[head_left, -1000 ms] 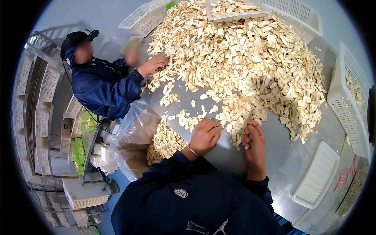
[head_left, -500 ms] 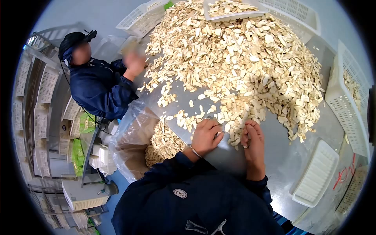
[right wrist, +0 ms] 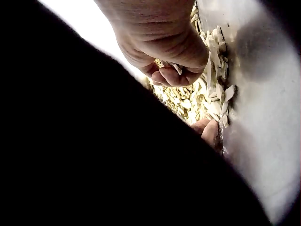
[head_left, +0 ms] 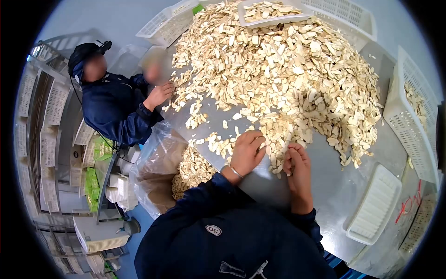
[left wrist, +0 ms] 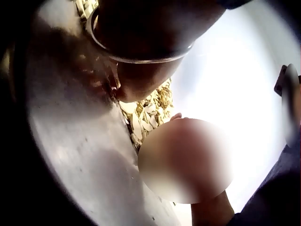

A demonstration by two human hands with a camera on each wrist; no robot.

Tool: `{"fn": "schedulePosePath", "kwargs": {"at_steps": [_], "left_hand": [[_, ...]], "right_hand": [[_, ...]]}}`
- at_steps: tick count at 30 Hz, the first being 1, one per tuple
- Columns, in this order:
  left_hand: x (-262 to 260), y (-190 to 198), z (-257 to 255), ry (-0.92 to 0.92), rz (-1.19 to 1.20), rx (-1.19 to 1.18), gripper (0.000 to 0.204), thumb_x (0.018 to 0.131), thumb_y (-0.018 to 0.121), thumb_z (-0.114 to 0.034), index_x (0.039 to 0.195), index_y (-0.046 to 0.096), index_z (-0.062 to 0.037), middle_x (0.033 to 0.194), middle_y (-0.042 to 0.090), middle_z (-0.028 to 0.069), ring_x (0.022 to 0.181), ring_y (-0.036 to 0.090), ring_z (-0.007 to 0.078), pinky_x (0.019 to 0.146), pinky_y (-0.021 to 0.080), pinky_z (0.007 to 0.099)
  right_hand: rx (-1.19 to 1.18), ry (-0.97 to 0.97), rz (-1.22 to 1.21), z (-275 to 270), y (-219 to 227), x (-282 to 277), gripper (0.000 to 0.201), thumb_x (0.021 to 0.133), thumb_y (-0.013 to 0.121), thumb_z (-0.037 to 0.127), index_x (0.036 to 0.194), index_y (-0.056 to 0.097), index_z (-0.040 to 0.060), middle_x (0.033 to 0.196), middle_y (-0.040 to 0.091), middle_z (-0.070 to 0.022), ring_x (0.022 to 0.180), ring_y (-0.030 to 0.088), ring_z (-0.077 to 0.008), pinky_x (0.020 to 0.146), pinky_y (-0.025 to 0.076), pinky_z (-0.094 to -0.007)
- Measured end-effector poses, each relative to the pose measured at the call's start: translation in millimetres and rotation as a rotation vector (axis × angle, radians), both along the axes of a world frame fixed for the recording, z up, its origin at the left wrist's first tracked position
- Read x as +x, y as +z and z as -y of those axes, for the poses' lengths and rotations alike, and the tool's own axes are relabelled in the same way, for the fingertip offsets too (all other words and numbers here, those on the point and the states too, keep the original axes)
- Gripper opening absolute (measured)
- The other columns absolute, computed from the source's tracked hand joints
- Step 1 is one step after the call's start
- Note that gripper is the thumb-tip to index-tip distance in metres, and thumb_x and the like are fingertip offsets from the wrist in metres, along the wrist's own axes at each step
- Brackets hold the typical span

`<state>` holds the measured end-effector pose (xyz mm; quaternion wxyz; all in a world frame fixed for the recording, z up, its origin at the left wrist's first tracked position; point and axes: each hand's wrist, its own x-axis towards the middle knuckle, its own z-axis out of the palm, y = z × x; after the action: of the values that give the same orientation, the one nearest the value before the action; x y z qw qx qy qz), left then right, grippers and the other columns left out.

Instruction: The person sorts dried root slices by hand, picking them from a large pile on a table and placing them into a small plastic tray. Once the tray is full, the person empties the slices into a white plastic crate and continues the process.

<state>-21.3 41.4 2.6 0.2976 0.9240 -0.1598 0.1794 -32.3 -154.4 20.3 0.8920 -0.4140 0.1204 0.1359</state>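
A large heap of pale, dried-looking slices (head_left: pixel 278 79) covers much of the metal table (head_left: pixel 334 186). At its near edge, my left hand (head_left: pixel 247 151), with a bracelet at the wrist, reaches toward loose slices; its fingers are loosely bent, with a gap to the thumb. In the left wrist view this hand (left wrist: pixel 146 77) is dark and its fingertips are hidden. To its right, my right hand (head_left: pixel 298 169) is curled palm inward beside a small tongue of slices. The right wrist view shows this hand (right wrist: pixel 164 42) with its curled fingers around a few pale slices (right wrist: pixel 177 68).
A lined bag (head_left: pixel 160 172) of slices stands left of my left arm. Another person (head_left: pixel 114 102) works at the table's left side. A white tray (head_left: pixel 374 204) lies on the right, near a perforated basket (head_left: pixel 411 121). Another tray (head_left: pixel 274 21) rests on the heap.
My left hand has moved slightly forward and its fingers have spread from the thumb. My right hand has barely moved. The other person's hand went up from the heap and came back down.
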Motion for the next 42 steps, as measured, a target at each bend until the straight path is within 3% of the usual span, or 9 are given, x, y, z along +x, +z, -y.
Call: {"fn": "schedulePosePath", "kwargs": {"at_steps": [8,14,17,20,23,26,32,38,42], "left_hand": [[-10.6,1.2,-22.2,0.154,0.006,0.042,0.015,0.08,0.069,-0.004,0.094,0.067,-0.0066,0.105,0.066,0.0066,0.102,0.061,0.03,0.087,0.048,0.0424],[0.5,8.0,-13.0,-0.041,0.071,0.123,0.021,0.079,0.07,-0.001,0.099,0.071,-0.0081,0.107,0.07,0.0074,0.103,0.063,0.0299,0.087,0.049,0.0406],[2.7,9.1,-13.8,-0.026,0.073,0.104,0.017,0.082,0.07,-0.001,0.098,0.072,-0.008,0.098,0.071,0.0082,0.095,0.066,0.0309,0.08,0.052,0.0392],[0.0,4.9,-13.5,0.072,-0.007,-0.076,0.01,0.086,0.07,-0.002,0.095,0.072,-0.0062,0.088,0.071,0.0061,0.078,0.067,0.0206,0.067,0.052,0.0309],[-8.4,11.7,-8.2,0.178,-0.437,-0.444,0.011,0.091,0.069,-0.003,0.102,0.069,-0.0025,0.082,0.067,0.004,0.072,0.064,0.0118,0.065,0.051,0.0256],[-10.8,1.4,-3.2,0.083,-0.557,-0.863,0.013,0.094,0.068,-0.005,0.106,0.068,-0.0001,0.082,0.066,0.0002,0.075,0.061,0.0036,0.067,0.05,0.02],[-21.0,7.4,9.2,0.008,-0.502,-0.845,0.017,0.096,0.067,-0.006,0.111,0.066,0.0024,0.089,0.067,-0.0012,0.08,0.06,0.0039,0.069,0.051,0.0219],[-27.7,39.2,22.5,0.022,-0.195,-0.306,0.021,0.087,0.072,-0.003,0.108,0.07,-0.0011,0.093,0.071,0.0124,0.077,0.07,0.0216,0.069,0.055,0.0304],[-29.6,32.1,21.3,-0.029,-0.056,-0.184,0.024,0.088,0.068,-0.005,0.111,0.068,-0.0035,0.099,0.07,0.0157,0.084,0.069,0.0349,0.073,0.057,0.0385]], "right_hand": [[0.012,0.027,0.015,-1.6,-1.7,-0.9,0.01,0.101,0.053,0.009,0.108,0.06,0.0065,0.076,0.054,0.0014,0.054,0.041,-0.0038,0.045,0.03,-0.0195],[0.008,0.024,0.024,-1.7,-3.7,-0.8,0.009,0.1,0.055,0.009,0.108,0.061,0.0064,0.076,0.055,0.0018,0.054,0.042,-0.0032,0.045,0.029,-0.0193],[0.013,0.014,0.02,-1.3,-5.5,-0.3,0.01,0.1,0.057,0.009,0.107,0.062,0.0065,0.077,0.056,0.0021,0.054,0.042,-0.0028,0.045,0.029,-0.0188],[0.008,0.03,0.025,-3.1,-6.4,-1.0,0.009,0.1,0.057,0.011,0.107,0.062,0.0067,0.077,0.056,0.002,0.054,0.042,-0.0029,0.045,0.029,-0.0194],[-0.108,0.122,0.054,-2.7,2.4,-2.6,0.01,0.1,0.059,0.011,0.108,0.062,0.0056,0.079,0.057,0.002,0.057,0.044,-0.0029,0.047,0.032,-0.0196],[-0.302,0.139,0.215,-8.4,-16.1,-5.9,0.014,0.098,0.062,0.01,0.111,0.062,0.0038,0.082,0.058,0.0022,0.064,0.047,-0.0031,0.054,0.038,-0.0193],[-0.546,0.063,0.297,-17.7,-7.5,-11.7,0.022,0.094,0.069,0.009,0.114,0.062,0.0027,0.084,0.06,0.0027,0.072,0.052,-0.0033,0.063,0.044,-0.0207],[-0.708,0.019,0.337,-19.5,-6.8,-11.0,0.025,0.091,0.071,0.007,0.113,0.061,0.0019,0.084,0.062,0.0021,0.073,0.053,-0.0035,0.062,0.045,-0.0209],[-0.687,0.008,0.333,-20.3,-5.2,-11.5,0.023,0.091,0.07,0.006,0.112,0.062,0.0013,0.084,0.062,0.0022,0.071,0.053,-0.0037,0.061,0.045,-0.0206]]}}
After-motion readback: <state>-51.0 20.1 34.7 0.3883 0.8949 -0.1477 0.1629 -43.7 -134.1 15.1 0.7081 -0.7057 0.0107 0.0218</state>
